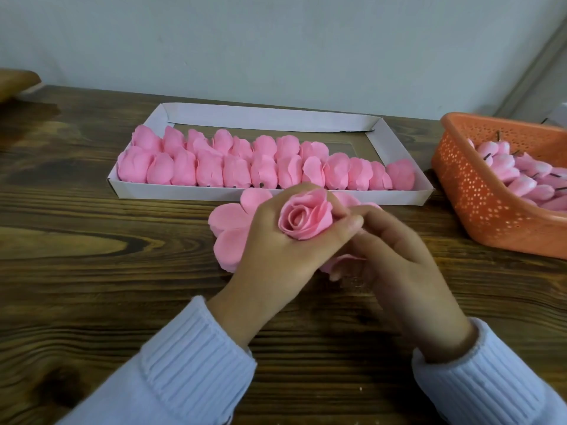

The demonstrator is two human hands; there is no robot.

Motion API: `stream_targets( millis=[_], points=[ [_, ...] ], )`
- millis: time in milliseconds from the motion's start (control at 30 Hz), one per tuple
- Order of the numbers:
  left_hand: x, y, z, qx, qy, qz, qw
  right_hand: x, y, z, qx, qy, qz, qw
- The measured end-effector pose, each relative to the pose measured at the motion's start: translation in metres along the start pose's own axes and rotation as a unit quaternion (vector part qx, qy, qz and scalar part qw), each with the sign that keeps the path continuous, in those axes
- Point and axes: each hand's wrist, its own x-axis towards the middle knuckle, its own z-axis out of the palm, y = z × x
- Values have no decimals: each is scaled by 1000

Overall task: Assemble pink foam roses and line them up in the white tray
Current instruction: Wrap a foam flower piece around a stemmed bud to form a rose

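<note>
My left hand [276, 256] grips a pink foam rose [305, 216] from below, its spiral centre facing up. My right hand [395, 256] sits close on the right, fingertips touching the rose's outer petals. Beneath both hands lies a stack of flat pink petal sheets [230, 228] on the wooden table. Behind them the white tray [399, 136] holds two rows of finished pink roses [214, 167] lying on their sides, filling its front and left; the right end of the back row is bare.
An orange perforated basket [478, 210] at the right holds several pink rose buds [521, 179] with dark stems. A pale wall runs behind the table. A brown object [15, 84] sits at the far left edge.
</note>
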Motion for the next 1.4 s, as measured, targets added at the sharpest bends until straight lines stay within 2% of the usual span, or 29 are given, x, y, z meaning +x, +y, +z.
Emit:
stream_targets(
  millis=[100,200,267,367,500,667,800,933,1033,1200,1300,1400],
  points=[
    [1,-1,-2,31,-6,-19,999,2,-3,-8,-97,71,-139,983],
    [2,-3,-1,22,-90,-78,993,0,-9,-15,-190,42,-255,947],
    [1,-3,0,14,-152,-90,984,-2,-12,-17,-242,16,-279,929],
    [1,-4,1,-9,-188,-96,977,-2,-14,-18,-277,-5,-274,921],
    [1,-3,0,-60,-206,-118,970,-3,-18,-21,-270,-17,-284,920],
    [-1,-1,-2,-164,-249,-187,936,-3,-19,-24,-259,-45,-275,925],
    [-1,0,-4,-205,-261,-227,916,-1,-19,-26,-267,-52,-246,930],
    [1,0,-5,-241,-263,-253,899,-2,-20,-26,-186,-66,-215,956],
    [2,1,-6,-255,-264,-260,893,-1,-22,-26,-166,-75,-206,961],
    [2,0,-5,-222,-227,-255,913,-3,-21,-22,-127,-104,-185,969],
    [2,-2,-4,-201,-204,-243,927,-2,-20,-21,-156,-92,-204,962],
    [1,-2,-2,-127,-170,-159,964,-1,-15,-19,-135,-31,-211,968]
  ],
)
